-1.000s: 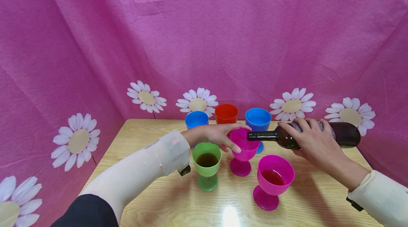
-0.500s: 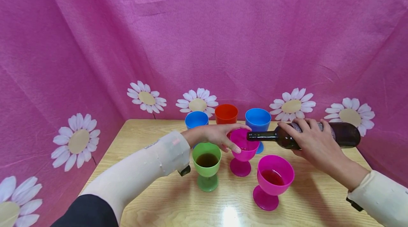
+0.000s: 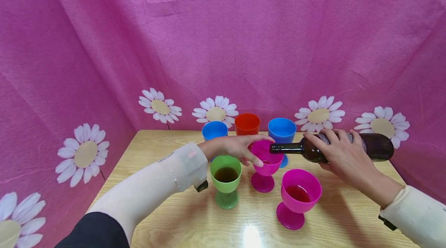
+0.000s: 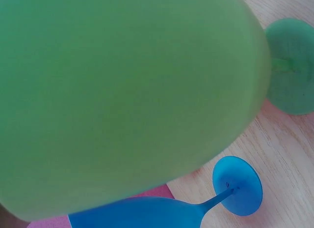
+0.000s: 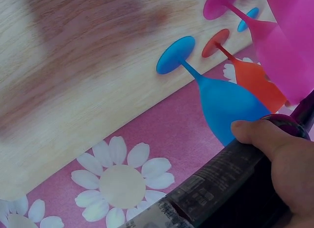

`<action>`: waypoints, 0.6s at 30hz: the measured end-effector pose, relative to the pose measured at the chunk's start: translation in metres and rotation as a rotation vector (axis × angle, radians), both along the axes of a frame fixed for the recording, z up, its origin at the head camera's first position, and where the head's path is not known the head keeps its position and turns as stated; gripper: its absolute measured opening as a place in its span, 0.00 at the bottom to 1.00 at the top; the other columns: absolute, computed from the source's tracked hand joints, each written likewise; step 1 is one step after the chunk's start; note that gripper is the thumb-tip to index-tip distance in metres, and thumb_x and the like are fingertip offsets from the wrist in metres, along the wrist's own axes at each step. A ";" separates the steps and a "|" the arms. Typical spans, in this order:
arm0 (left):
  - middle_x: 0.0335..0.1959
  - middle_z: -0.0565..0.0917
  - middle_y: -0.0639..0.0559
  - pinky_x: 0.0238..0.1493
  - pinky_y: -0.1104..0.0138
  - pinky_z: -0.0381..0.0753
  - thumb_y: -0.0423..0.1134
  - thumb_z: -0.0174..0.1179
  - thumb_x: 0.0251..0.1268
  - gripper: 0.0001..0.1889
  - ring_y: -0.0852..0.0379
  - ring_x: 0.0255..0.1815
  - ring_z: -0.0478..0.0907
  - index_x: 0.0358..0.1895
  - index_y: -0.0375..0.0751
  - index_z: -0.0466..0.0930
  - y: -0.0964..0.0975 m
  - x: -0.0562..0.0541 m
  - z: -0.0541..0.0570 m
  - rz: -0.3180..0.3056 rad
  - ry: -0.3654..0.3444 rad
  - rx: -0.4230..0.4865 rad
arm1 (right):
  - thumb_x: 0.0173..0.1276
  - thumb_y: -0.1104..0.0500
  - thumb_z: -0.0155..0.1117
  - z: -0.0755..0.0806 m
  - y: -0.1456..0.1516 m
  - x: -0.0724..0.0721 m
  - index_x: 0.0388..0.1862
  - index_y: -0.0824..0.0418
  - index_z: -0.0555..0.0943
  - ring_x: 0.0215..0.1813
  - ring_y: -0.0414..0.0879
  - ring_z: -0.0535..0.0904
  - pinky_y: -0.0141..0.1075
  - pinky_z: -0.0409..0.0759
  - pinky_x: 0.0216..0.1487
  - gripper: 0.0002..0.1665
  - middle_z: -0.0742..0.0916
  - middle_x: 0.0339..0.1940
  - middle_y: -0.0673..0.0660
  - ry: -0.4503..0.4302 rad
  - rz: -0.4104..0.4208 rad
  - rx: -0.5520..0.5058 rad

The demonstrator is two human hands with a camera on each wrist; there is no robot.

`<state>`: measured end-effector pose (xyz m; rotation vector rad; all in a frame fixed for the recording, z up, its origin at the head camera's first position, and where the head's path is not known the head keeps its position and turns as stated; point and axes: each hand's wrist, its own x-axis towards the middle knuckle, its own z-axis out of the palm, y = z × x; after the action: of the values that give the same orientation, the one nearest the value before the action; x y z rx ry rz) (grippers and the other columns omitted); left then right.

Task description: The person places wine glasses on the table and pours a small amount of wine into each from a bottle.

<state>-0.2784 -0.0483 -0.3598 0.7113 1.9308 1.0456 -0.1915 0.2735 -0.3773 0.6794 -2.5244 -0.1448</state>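
Observation:
My right hand (image 3: 343, 155) grips a dark wine bottle (image 3: 378, 146) around its body and holds it lying nearly level. The bottle's neck points left, its mouth over the rim of a pink goblet (image 3: 266, 168). A little red liquid shows inside that goblet. From the left, my left hand (image 3: 240, 148) holds the goblet's bowl, thumb at the near side and fingers at the far side. In the right wrist view the thumb (image 5: 265, 137) lies along the bottle's label (image 5: 216, 184). A green goblet (image 4: 137, 100) fills most of the left wrist view and hides the left hand's fingers.
Nearer on the wooden table (image 3: 167, 217) stand a second pink goblet (image 3: 301, 186) with red liquid and the green goblet with dark liquid, just under my left wrist. Behind are two blue goblets (image 3: 282, 130) and a red one (image 3: 247, 124), before a pink cloth backdrop (image 3: 244, 47).
Both hands and the bottle keep their places. The red liquid at the bottom of the held pink goblet shows a little more plainly now.

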 end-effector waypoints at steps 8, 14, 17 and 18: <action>0.70 0.68 0.51 0.53 0.54 0.86 0.36 0.69 0.67 0.43 0.52 0.66 0.69 0.80 0.64 0.58 0.000 -0.001 0.000 -0.003 0.001 -0.002 | 0.37 0.51 0.91 0.001 -0.001 0.000 0.72 0.43 0.72 0.50 0.71 0.79 0.78 0.71 0.52 0.59 0.79 0.58 0.66 -0.001 -0.004 0.006; 0.72 0.67 0.51 0.53 0.54 0.86 0.36 0.70 0.66 0.43 0.50 0.68 0.69 0.80 0.64 0.58 0.000 0.000 0.000 -0.005 0.006 -0.001 | 0.37 0.52 0.91 0.001 -0.001 0.001 0.72 0.43 0.72 0.50 0.71 0.79 0.78 0.71 0.52 0.59 0.79 0.58 0.66 -0.004 -0.004 0.005; 0.73 0.65 0.51 0.53 0.55 0.86 0.37 0.70 0.66 0.43 0.51 0.68 0.69 0.80 0.65 0.58 0.000 0.000 0.000 -0.005 0.007 -0.004 | 0.37 0.51 0.91 0.001 -0.001 0.001 0.72 0.43 0.72 0.50 0.71 0.79 0.78 0.71 0.52 0.59 0.79 0.58 0.66 -0.001 -0.002 0.006; 0.73 0.65 0.51 0.53 0.54 0.86 0.37 0.70 0.66 0.43 0.51 0.68 0.69 0.80 0.65 0.58 0.000 0.000 0.000 -0.006 0.007 -0.003 | 0.37 0.51 0.92 0.001 -0.001 0.001 0.72 0.43 0.72 0.50 0.71 0.79 0.78 0.71 0.52 0.59 0.79 0.58 0.66 0.000 -0.002 0.007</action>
<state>-0.2784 -0.0481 -0.3597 0.7195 1.9351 1.0373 -0.1909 0.2725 -0.3763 0.6797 -2.5259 -0.1540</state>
